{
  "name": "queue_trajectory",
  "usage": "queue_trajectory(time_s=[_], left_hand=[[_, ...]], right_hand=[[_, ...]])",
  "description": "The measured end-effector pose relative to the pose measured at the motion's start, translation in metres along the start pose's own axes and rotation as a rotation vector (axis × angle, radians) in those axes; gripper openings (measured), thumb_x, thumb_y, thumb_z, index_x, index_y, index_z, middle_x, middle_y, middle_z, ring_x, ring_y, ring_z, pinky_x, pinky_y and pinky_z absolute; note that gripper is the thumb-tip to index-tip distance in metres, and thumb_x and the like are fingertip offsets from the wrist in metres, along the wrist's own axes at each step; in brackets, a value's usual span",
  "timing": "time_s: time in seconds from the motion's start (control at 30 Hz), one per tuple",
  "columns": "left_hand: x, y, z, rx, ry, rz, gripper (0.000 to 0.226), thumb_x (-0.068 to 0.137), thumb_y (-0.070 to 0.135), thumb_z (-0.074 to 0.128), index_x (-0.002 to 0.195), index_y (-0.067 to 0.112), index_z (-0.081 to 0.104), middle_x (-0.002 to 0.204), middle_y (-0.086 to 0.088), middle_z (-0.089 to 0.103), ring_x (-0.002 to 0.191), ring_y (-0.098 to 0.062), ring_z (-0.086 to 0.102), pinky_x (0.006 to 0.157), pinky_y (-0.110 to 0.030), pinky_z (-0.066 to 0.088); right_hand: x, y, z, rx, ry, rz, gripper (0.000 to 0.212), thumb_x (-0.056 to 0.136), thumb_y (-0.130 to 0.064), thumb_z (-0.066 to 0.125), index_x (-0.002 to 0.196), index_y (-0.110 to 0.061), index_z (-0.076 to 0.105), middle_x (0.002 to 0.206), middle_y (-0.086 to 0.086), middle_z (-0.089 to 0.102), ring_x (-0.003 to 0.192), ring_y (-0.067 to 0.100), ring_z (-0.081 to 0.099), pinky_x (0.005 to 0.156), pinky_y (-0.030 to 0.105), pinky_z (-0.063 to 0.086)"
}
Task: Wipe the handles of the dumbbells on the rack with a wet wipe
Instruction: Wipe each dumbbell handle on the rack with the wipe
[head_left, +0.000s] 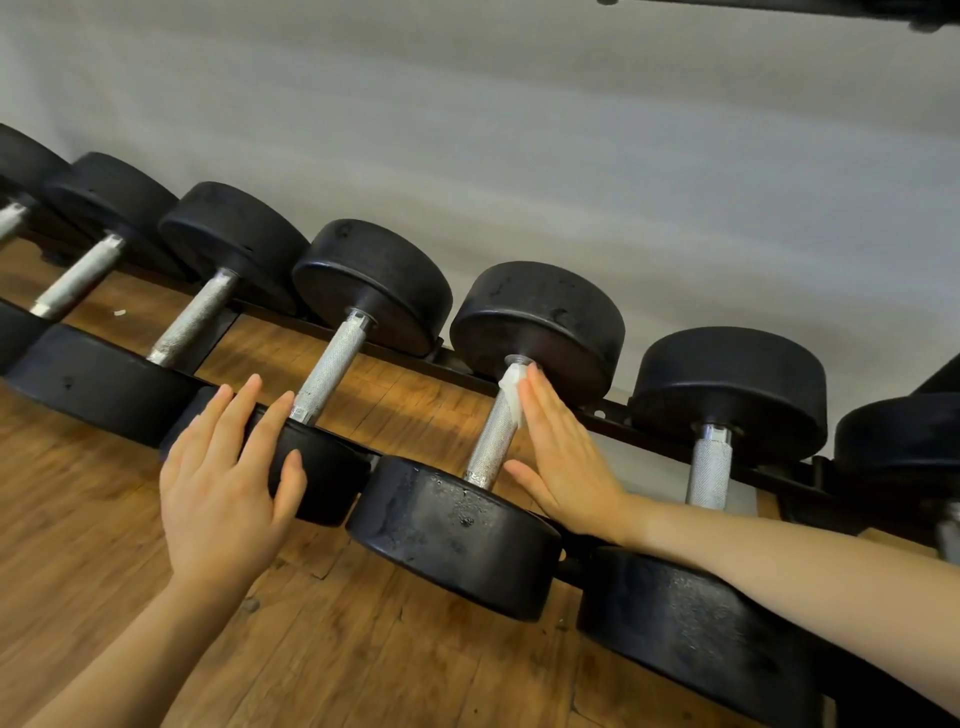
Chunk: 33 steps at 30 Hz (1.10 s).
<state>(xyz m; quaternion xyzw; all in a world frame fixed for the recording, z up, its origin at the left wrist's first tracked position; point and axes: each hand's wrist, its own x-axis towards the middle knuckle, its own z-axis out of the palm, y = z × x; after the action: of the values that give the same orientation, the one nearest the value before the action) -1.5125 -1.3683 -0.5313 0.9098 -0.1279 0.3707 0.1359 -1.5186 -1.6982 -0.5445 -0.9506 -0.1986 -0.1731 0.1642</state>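
The right hand (558, 452), fingers straight, presses the white wet wipe (511, 392) against the far end of a dumbbell handle (493, 439) on the rack (613, 415). The left hand (223, 478) rests open on the near head of the dumbbell to the left (317, 467), holding nothing.

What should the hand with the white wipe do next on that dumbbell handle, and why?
Probably slide the right hand down the handle toward the near weight head. Its straight fingers press the wet wipe against the handle's far end, just under the far weight head, so most of the knurled metal below looks unwiped. The left hand rests on the neighbouring dumbbell's near head.
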Motion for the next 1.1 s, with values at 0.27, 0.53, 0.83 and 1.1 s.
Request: queue_trajectory(time_s=[0.27,0.53,0.83,1.1], left_hand=[[0.0,-0.002,0.001,0.009,0.001,-0.003,0.051,0.094,0.034,0.042,0.135,0.006,0.058,0.146,-0.018,0.048,0.137,-0.039,0.042,0.103,-0.055,0.035],[0.001,-0.001,0.002,0.028,0.012,0.004,0.05,0.093,0.034,0.043,0.13,0.005,0.062,0.143,-0.02,0.051,0.134,-0.04,0.044,0.102,-0.055,0.037],[0.001,-0.001,0.0,0.034,-0.003,0.002,0.05,0.094,0.034,0.043,0.129,0.005,0.062,0.142,-0.02,0.051,0.134,-0.039,0.044,0.103,-0.055,0.037],[0.001,0.0,-0.003,0.022,-0.035,-0.012,0.051,0.094,0.035,0.041,0.131,0.007,0.06,0.144,-0.018,0.05,0.136,-0.038,0.042,0.105,-0.055,0.035]], right_hand=[[0.021,0.01,-0.026,-0.242,-0.036,-0.201,0.071,0.1,-0.056,0.02,0.152,-0.008,0.019,0.159,0.008,0.019,0.149,0.02,0.014,0.12,0.04,0.018],[0.026,0.004,-0.033,-0.313,-0.145,-0.258,0.074,0.098,-0.06,0.018,0.151,-0.009,0.028,0.158,0.008,0.027,0.148,0.019,0.016,0.121,0.034,0.012],[0.03,0.005,-0.039,-0.279,-0.13,-0.264,0.072,0.099,-0.059,0.019,0.149,-0.01,0.035,0.154,0.006,0.035,0.146,0.018,0.021,0.12,0.038,0.017],[0.033,0.0,-0.04,-0.196,-0.163,-0.357,0.056,0.098,-0.047,0.035,0.142,-0.014,0.047,0.146,0.003,0.047,0.143,0.017,0.029,0.119,0.036,0.019]])
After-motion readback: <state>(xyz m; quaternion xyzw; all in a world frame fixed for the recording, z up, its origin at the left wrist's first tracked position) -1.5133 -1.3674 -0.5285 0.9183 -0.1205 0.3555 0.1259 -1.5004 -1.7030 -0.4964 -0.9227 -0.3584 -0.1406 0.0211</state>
